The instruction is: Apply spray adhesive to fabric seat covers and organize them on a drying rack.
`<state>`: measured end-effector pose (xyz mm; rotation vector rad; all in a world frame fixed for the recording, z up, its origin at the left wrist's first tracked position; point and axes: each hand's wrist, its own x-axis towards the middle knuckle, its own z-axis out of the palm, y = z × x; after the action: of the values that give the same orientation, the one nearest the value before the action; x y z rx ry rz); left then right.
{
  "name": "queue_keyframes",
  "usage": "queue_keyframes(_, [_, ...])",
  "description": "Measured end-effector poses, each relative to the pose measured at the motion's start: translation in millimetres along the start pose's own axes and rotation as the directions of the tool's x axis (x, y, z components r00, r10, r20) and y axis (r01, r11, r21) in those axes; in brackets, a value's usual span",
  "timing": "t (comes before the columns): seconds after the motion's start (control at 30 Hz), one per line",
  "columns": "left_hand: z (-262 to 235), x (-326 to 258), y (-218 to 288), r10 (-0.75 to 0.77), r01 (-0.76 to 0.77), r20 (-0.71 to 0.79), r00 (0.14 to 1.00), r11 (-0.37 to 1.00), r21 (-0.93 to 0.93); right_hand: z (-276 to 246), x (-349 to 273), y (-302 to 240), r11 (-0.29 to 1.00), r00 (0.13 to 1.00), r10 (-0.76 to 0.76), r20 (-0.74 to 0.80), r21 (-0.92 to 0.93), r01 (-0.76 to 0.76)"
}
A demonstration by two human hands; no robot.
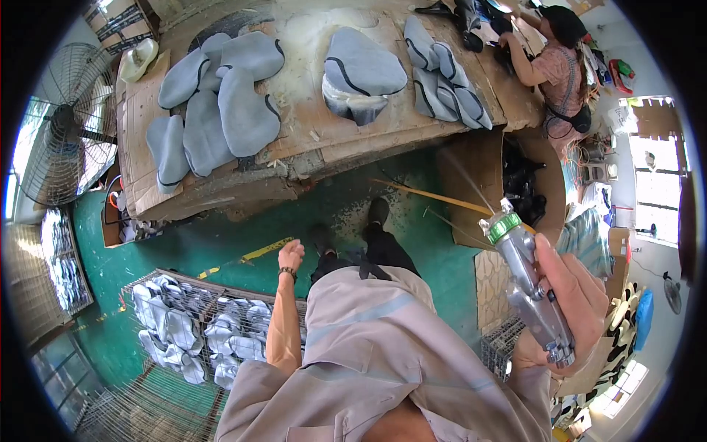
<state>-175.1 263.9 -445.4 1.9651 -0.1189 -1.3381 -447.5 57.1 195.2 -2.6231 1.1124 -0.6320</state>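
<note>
A silver spray gun (519, 261) with a green ring near its nozzle is gripped in my right hand (573, 298), raised at the right. A thin pale streak of spray leaves the nozzle toward the upper left. My left hand (291, 255) hangs low beside my body in a loose fist, with nothing visible in it. On the worktable (302, 132), a grey fabric piece with black edging (364, 60) rests on a whitish, residue-coated stand (353, 103). Overlapping grey pieces (210, 132) lie to its left, and a smaller cluster (442, 77) to its right.
A cardboard box of black items (471, 188) stands below the table's right end. Racks with grey pieces (177, 324) are at lower left, near a large fan (62, 121). Another person (560, 74) works at the far right. A yellow stick (427, 195) slants above the green floor (243, 228).
</note>
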Motion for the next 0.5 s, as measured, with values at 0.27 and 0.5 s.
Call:
queue_keyframes(0.27, [37, 14, 189, 0.550, -0.549, -0.072, 0.832, 0.797, -0.254, -12, -46, 13, 0.983, 0.982, 0.183, 0.035, 0.007, -0.184])
queue_keyframes(0.5, [101, -19, 410, 0.849, -0.854, -0.240, 0.470, 0.506, 0.117, -23, -67, 69, 0.921, 0.921, 0.386, -0.051, 0.078, -0.382])
